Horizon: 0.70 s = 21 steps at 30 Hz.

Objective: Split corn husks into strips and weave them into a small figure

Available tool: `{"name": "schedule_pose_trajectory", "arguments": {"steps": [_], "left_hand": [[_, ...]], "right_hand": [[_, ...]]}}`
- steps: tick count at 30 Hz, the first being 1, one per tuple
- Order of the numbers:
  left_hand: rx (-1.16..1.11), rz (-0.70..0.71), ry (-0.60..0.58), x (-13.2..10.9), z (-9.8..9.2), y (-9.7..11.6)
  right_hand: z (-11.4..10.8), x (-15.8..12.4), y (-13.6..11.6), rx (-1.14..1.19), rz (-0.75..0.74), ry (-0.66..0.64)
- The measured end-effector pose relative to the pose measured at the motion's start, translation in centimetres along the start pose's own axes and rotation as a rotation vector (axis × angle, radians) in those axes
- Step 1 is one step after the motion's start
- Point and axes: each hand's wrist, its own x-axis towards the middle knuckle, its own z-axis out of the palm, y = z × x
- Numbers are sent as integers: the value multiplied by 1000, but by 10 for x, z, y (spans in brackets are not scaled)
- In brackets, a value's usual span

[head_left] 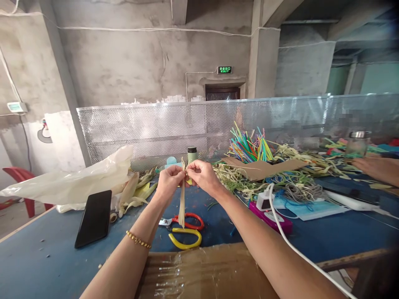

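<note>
Both of my hands meet above the middle of the table, fingertips pinched together. My left hand (171, 178) grips a strip of dried husk (182, 203), whose pale, flat end hangs straight down below the fingers. Its short upper tip pokes up between the two hands. My right hand (202, 176) pinches at the same spot near the top of the strip; the exact hold is partly hidden by the fingers. Under the hanging end lie scissors (186, 238) with one red and one yellow handle loop, their short blades pointing left.
A black phone (93, 219) and a plastic bag (75, 182) lie left. Cardboard (205, 270) is in front. Coloured pipe cleaners (251, 145), heaped husk strips (233, 178), a purple power strip (274, 218) with a white cable and another person's hand (378, 169) are right. A perforated metal screen (156, 133) stands behind.
</note>
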Motion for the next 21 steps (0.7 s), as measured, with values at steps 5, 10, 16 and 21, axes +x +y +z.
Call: {"name": "schedule_pose_trajectory", "arguments": {"steps": [5, 10, 16, 21], "left_hand": [[55, 23, 20, 1, 0, 0], [128, 86, 52, 3, -2, -3], [206, 143, 73, 4, -6, -4], [234, 220, 68, 4, -6, -6]], "right_hand": [[-1, 0, 0, -13, -20, -7], [-1, -2, -5, -161, -88, 20], [1, -4, -12, -268, -136, 40], [2, -4, -13, -212, -78, 67]]}}
